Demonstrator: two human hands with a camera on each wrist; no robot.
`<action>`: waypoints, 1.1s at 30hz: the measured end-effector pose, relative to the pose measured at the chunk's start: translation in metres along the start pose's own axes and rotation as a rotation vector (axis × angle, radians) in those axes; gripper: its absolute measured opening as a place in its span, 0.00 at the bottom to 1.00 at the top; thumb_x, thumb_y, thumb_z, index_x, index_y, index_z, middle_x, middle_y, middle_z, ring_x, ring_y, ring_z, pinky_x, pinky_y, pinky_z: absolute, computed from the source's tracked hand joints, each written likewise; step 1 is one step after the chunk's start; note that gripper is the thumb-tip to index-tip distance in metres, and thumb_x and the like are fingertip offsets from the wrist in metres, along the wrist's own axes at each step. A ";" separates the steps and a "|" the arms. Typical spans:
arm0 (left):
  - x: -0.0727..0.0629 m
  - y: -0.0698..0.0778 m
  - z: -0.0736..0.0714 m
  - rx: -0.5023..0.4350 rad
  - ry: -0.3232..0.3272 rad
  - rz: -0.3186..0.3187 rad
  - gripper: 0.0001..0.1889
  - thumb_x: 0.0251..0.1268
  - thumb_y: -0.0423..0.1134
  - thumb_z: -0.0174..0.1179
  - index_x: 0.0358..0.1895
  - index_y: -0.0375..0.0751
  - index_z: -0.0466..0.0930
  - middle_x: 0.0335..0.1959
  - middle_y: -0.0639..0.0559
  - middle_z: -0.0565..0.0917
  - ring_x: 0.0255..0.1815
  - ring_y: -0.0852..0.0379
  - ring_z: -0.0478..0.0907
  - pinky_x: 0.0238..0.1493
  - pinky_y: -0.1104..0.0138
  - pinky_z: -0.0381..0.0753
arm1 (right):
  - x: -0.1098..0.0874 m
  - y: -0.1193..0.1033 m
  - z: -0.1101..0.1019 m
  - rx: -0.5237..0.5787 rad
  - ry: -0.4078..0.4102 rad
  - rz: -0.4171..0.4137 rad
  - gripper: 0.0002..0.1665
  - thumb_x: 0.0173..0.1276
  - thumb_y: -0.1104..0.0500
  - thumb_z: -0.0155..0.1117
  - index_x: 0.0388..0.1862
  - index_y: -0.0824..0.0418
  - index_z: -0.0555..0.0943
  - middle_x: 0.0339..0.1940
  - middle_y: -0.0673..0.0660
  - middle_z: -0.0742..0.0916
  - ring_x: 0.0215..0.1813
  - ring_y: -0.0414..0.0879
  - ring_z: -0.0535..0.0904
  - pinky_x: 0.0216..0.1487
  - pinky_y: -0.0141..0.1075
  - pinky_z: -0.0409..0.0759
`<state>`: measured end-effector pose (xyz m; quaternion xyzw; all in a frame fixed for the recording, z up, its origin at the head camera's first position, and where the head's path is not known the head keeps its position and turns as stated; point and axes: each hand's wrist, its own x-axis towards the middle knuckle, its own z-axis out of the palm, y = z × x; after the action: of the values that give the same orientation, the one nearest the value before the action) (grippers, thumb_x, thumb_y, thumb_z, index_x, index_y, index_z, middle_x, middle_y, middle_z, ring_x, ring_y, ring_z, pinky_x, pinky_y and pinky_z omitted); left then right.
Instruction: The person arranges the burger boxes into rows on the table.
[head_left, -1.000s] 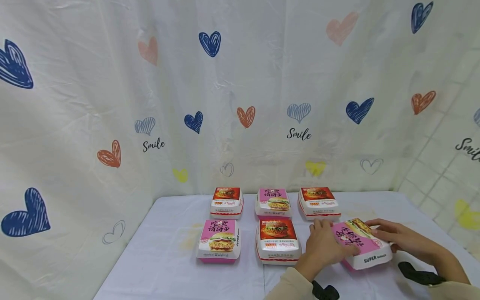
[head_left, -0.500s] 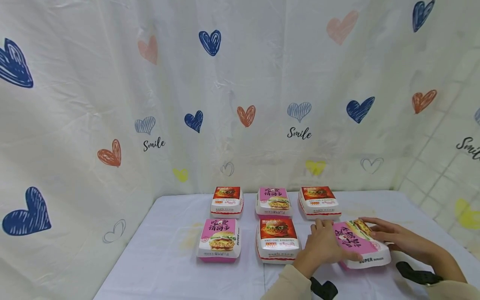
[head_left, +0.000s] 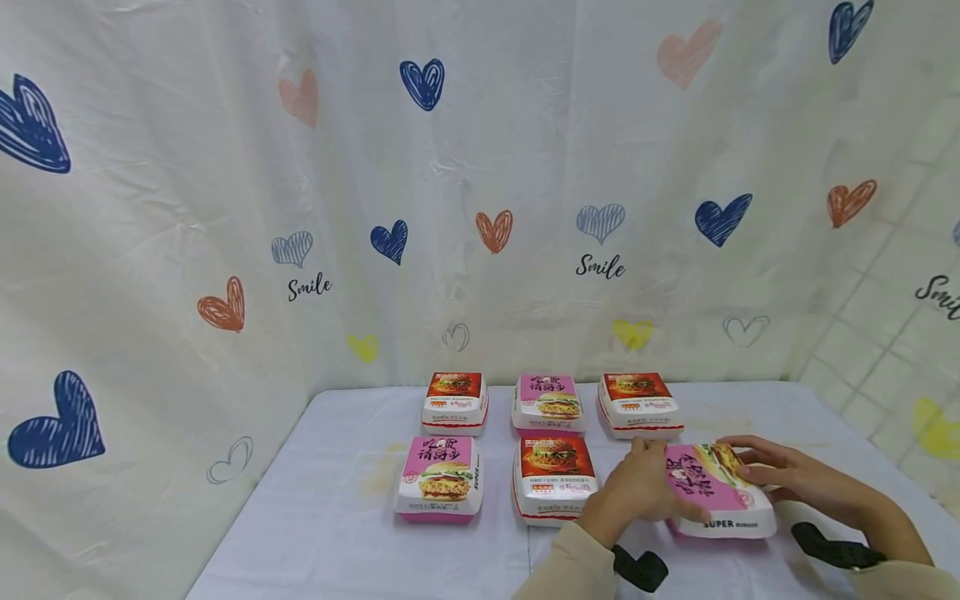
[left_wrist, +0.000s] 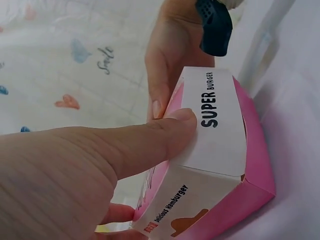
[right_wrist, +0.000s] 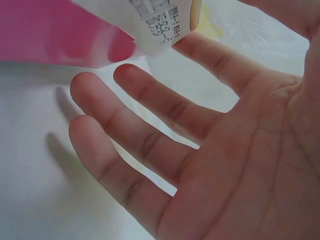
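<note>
A pink-and-white burger box (head_left: 722,483) sits at the table's right front, its "SUPER BURGER" side turned to the front. My left hand (head_left: 643,485) grips its left end. In the left wrist view the left thumb (left_wrist: 172,131) presses by the lettering while other fingers reach round the far side. At the box's right end, my right hand (head_left: 810,477) touches the edge. The right wrist view shows several of its fingers (right_wrist: 145,142) nearly straight and apart from the box, with one fingertip at a corner. Whether the base lies fully on the cloth, I cannot tell.
A red-and-white burger box (head_left: 553,479) stands just left of my left hand, beside a pink one (head_left: 438,479). Behind them is a row of a red box (head_left: 454,404), a pink box (head_left: 547,404) and another red box (head_left: 640,406). A heart-print curtain (head_left: 517,167) hangs behind the white-covered table (head_left: 315,517).
Between my hands the pink box has turned, its lettered side now squarer to the front, and shifted slightly left. My left hand moved a little left with it. The other boxes stay put.
</note>
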<state>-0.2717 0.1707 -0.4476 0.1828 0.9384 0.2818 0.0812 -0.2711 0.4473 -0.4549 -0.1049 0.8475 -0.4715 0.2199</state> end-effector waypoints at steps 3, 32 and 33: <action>0.000 -0.001 -0.003 0.003 -0.016 0.015 0.49 0.41 0.63 0.81 0.71 0.63 0.68 0.61 0.63 0.71 0.52 0.63 0.76 0.57 0.64 0.80 | 0.001 0.000 0.000 0.005 -0.017 -0.020 0.32 0.82 0.50 0.47 0.79 0.60 0.59 0.73 0.82 0.62 0.58 0.39 0.79 0.52 0.47 0.82; -0.004 -0.009 -0.024 0.060 -0.025 0.187 0.30 0.55 0.43 0.76 0.64 0.59 0.80 0.56 0.64 0.79 0.45 0.68 0.71 0.51 0.73 0.75 | 0.003 -0.002 -0.004 0.009 -0.048 -0.037 0.23 0.84 0.53 0.45 0.62 0.71 0.67 0.53 0.48 0.82 0.48 0.37 0.81 0.50 0.38 0.84; -0.004 -0.010 -0.024 0.061 -0.022 0.189 0.30 0.55 0.43 0.75 0.64 0.59 0.80 0.56 0.64 0.79 0.44 0.67 0.71 0.50 0.73 0.74 | 0.003 -0.002 -0.004 0.008 -0.047 -0.036 0.22 0.83 0.53 0.45 0.62 0.71 0.67 0.53 0.48 0.82 0.48 0.37 0.81 0.50 0.38 0.84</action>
<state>-0.2770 0.1495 -0.4325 0.2758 0.9242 0.2575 0.0589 -0.2758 0.4481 -0.4524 -0.1302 0.8381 -0.4764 0.2317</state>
